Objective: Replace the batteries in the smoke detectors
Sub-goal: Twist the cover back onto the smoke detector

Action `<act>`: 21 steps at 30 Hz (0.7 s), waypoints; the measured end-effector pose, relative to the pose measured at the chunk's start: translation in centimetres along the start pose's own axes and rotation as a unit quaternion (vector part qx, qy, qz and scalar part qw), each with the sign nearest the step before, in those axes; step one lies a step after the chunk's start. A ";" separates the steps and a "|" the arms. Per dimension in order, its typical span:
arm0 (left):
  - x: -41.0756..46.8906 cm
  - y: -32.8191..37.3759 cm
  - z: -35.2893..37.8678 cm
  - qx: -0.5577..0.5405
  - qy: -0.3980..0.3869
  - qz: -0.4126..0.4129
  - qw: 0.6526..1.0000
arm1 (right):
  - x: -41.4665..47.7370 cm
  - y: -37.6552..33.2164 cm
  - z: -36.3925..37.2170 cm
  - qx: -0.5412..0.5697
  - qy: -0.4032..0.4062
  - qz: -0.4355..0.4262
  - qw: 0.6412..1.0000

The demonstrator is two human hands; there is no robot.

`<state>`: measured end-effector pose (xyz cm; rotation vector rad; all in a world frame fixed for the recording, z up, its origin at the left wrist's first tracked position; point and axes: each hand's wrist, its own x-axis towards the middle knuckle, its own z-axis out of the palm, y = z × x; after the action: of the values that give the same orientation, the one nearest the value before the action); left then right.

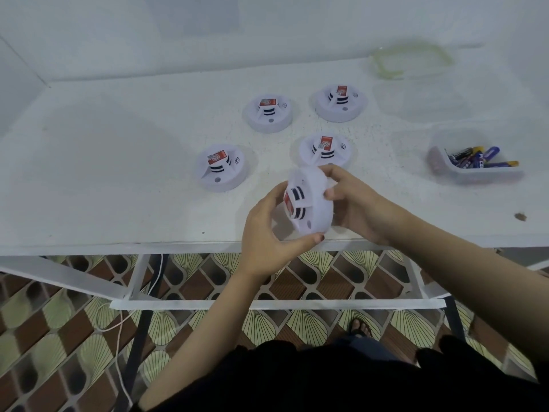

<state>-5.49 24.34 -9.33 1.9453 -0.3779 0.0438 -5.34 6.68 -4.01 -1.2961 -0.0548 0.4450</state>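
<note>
Both hands, left hand [269,230] and right hand [350,200], grip 1 smoke detector [307,203] by its rim; twisting base from cover squarely should open it.

A white, rough-surfaced table [118,173] is set against a plain white wall [267,31] and is carried on a white metal frame [267,304]. At its far right, a pale yellow-green loop of thin cord or band [383,66] is laid, blurred. A small brown speck [520,216] is seen near the right front edge. Beneath, a floor of brown, cream and grey patterned tiles [59,337] is crossed by a thin white cable [120,325].
</note>
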 end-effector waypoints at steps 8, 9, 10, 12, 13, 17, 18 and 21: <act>0.1 -0.3 0.3 0.011 0.033 -0.008 0.999 | -0.3 1.9 -1.5 0.049 0.005 0.005 0.999; 0.1 -0.4 0.4 -0.001 0.028 -0.012 1.000 | -0.3 2.2 -1.6 0.055 0.011 -0.003 0.998; 0.2 -0.4 0.5 -0.016 0.021 -0.018 0.999 | -0.4 2.5 -1.6 0.056 0.015 -0.011 0.998; 0.2 -0.2 0.5 -0.050 0.009 -0.039 0.998 | -0.5 2.7 -1.6 0.053 0.021 -0.021 0.998; 0.2 0.0 0.5 -0.065 0.002 -0.047 0.997 | -0.6 2.7 -1.6 0.054 0.022 -0.023 0.998; 0.9 0.2 0.1 -0.078 -0.043 -0.073 0.993 | -0.6 2.6 -1.8 0.077 0.021 -0.022 0.997; 1.1 0.2 -0.1 -0.075 -0.055 -0.077 0.993 | -0.6 2.6 -1.8 0.080 0.020 -0.023 0.996; 1.5 0.1 -0.5 -0.078 -0.072 -0.081 0.991 | -0.6 3.0 -1.9 0.071 0.015 -0.034 0.997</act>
<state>-4.03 24.43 -8.70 1.8227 -0.3078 -0.2253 -6.24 5.32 -7.22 -1.1566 -0.0415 0.3642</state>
